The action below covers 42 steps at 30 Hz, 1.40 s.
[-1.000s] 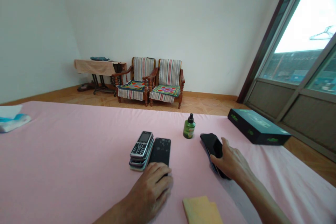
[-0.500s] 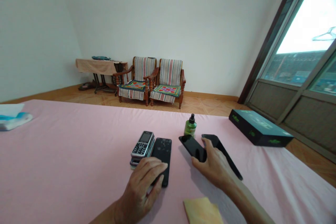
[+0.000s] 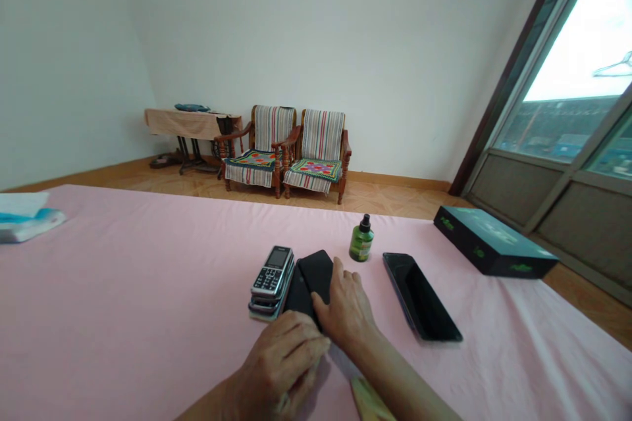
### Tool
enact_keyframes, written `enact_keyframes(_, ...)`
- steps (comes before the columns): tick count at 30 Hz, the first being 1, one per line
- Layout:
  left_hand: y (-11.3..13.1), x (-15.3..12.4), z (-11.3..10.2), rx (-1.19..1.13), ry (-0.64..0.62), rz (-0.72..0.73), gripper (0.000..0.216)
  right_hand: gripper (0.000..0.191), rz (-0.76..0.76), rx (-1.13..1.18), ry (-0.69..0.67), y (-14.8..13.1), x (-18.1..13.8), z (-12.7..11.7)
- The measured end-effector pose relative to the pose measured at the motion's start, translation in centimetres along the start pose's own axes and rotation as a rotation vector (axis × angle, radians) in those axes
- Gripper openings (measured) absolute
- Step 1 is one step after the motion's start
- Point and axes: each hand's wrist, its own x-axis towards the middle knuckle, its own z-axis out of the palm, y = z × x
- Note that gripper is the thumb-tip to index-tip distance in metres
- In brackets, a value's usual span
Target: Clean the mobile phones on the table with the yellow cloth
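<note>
My right hand (image 3: 348, 309) grips a black smartphone (image 3: 318, 270), thumb on its near side and fingers along its right edge. That phone lies slanted over another black smartphone (image 3: 295, 296), partly covering it. Curled round the near end of the lower phone is my left hand (image 3: 281, 358); its fingertips are partly hidden. Just left of both phones, a silver keypad phone (image 3: 271, 275) tops a small stack of phones. To the right, a larger black phone or tablet (image 3: 422, 296) lies screen up on the pink cloth (image 3: 148, 289).
A green spray bottle (image 3: 361, 243) stands beyond my right hand. At the right edge lies a black box (image 3: 494, 243). A yellow cloth or paper (image 3: 368, 401) is partly under my right forearm. A tissue pack (image 3: 29, 223) sits far left; two chairs (image 3: 316, 151) stand behind.
My right hand has carried its smartphone left, away from the larger device, and onto the other smartphone. My left hand has shifted slightly right and nearer to me.
</note>
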Motion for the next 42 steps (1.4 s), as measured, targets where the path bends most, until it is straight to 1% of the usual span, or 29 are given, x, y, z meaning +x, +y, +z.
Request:
enact_keyframes(2, 0.0, 0.1, 0.1, -0.01, -0.012, -0.007, 0.033, 0.053, -0.02, 0.034, 0.002, 0.3, -0.4, 0.1)
enact_keyframes(5, 0.2, 0.2, 0.2, -0.018, -0.039, -0.023, 0.031, 0.055, -0.024, 0.151, -0.007, 1.1, -1.0, -0.2)
enact_keyframes(8, 0.3, 0.5, 0.4, -0.005, -0.094, -0.085, 0.027, 0.052, 0.004, 0.301, -0.015, 1.8, -1.8, -0.5)
enact_keyframes(12, 0.3, 0.8, 0.8, 0.008, -0.136, -0.143, 0.022, 0.048, 0.017, 0.566, -0.068, 1.8, -2.6, -0.8)
enact_keyframes(15, 0.2, 0.8, 1.0, 0.019, -0.145, -0.172, 0.02, 0.044, -0.009, 0.692, -0.08, 1.5, -2.8, -0.8)
enact_keyframes(19, 0.1, 0.5, 1.2, 0.038, -0.168, -0.21, 0.017, 0.039, -0.035, 0.707, -0.065, 1.5, -2.7, -0.8)
enact_keyframes(22, 0.1, 0.4, 1.3, 0.043, -0.173, -0.212, 0.017, 0.036, -0.07, 0.7, -0.063, 1.6, -2.7, -0.7)
enact_keyframes(25, 0.1, 0.4, 1.3, 0.046, -0.174, -0.213, 0.017, 0.036, -0.063, 0.705, -0.076, 1.7, -2.9, -0.6)
enact_keyframes(29, 0.0, 0.5, 1.2, 0.038, -0.173, -0.207, 0.018, 0.034, -0.031, 0.601, 0.022, 2.6, -2.7, -0.7)
enact_keyframes(32, -0.1, 0.4, 1.1, 0.044, -0.149, -0.193, 0.018, 0.03, -0.025, 0.463, 0.116, 4.4, -1.9, -1.7)
enact_keyframes(34, -0.2, 0.3, 0.9, 0.058, -0.103, -0.171, 0.02, 0.031, -0.005, 0.311, 0.173, 6.1, -1.3, -2.8)
enact_keyframes(36, -0.2, 0.2, 0.5, 0.084, -0.042, -0.131, 0.024, 0.035, 0.04, 0.102, 0.201, 7.8, -0.9, -4.1)
enact_keyframes(37, -0.3, 0.1, 0.3, 0.108, -0.004, -0.109, 0.027, 0.038, 0.082, -0.016, 0.191, 8.7, -0.7, -4.7)
enact_keyframes(39, -0.5, 0.1, -0.2, 0.184, 0.077, -0.091, 0.034, 0.047, 0.188, -0.226, 0.123, 10.2, -0.6, -5.6)
enact_keyframes(40, -0.7, 0.1, -0.4, 0.234, 0.116, -0.103, 0.037, 0.054, 0.245, -0.298, 0.084, 10.8, -0.7, -5.9)
enact_keyframes(42, -1.3, 0.2, -0.9, 0.344, 0.179, -0.165, 0.04, 0.065, 0.343, -0.364, 0.01, 11.8, -0.9, -6.2)
